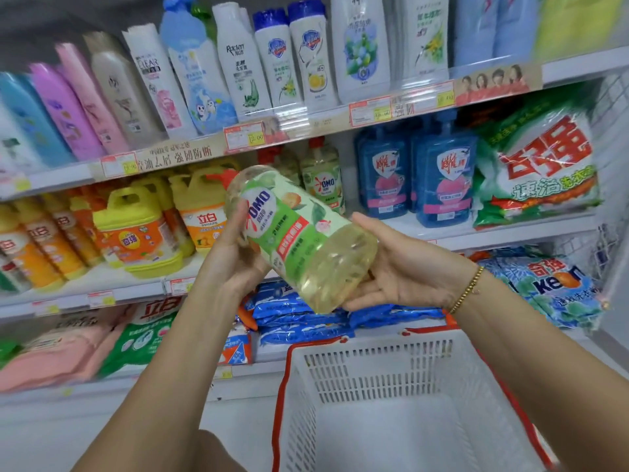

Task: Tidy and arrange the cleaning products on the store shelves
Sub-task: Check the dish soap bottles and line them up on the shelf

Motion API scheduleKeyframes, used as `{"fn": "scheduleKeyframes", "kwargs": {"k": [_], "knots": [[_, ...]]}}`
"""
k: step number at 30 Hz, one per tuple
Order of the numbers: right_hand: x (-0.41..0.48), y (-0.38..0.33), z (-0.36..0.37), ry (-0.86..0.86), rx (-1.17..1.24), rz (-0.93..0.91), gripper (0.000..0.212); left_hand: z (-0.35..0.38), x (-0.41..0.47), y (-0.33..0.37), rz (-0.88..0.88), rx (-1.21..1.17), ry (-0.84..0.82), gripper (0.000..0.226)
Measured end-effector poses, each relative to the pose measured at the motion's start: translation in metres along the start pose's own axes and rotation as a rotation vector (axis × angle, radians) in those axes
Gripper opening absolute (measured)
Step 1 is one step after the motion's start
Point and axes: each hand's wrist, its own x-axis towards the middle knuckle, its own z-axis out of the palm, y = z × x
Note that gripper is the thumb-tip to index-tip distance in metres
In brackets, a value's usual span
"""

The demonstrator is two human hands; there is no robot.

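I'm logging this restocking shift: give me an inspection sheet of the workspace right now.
Surface: middle shelf, stocked with detergent bottles.
Job's things: OMO bottle held tilted, cap up-left; its twin stands on the middle shelf.
Clutter: nothing seen.
Grippers: left hand grips the bottle's top; right hand supports its base, fingers fairly straight.
Cables: nothing seen.
Surroundings: white basket below the hands; shampoo above, detergent bags below.

OMO bottle [299,240]: clear plastic, pale yellow liquid, green label, red pump top at upper left; tilted steeply, base down-right toward camera. Held in the air before the middle shelf [425,235], left hand [235,250] gripping upper body, right hand [405,270] flat under base. Matching bottle [322,180] upright on that shelf, between yellow jugs [143,229] and blue bottles [442,178]
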Motion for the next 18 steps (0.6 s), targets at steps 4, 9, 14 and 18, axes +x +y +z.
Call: {"fn": "scheduleKeyframes", "kwargs": {"k": [4, 9, 14, 18], "knots": [[-0.004, 0.01, -0.024, 0.27, -0.312, -0.077, 0.042, 0.02, -0.014, 0.001, 0.262, 0.571, 0.043, 0.066], [-0.016, 0.01, -0.022, 0.316, -0.487, -0.305, 0.056, 0.038, -0.031, -0.031, 0.384, 1.104, -0.028, 0.079], [-0.029, 0.013, -0.022, 0.327, -0.562, -0.48, 0.072, 0.032, -0.034, -0.054, 0.439, 1.353, -0.197, 0.084], [-0.034, 0.02, -0.027, 0.384, -0.649, -0.482, 0.074, 0.031, -0.033, -0.062, 0.428, 1.371, -0.216, 0.085]]}}
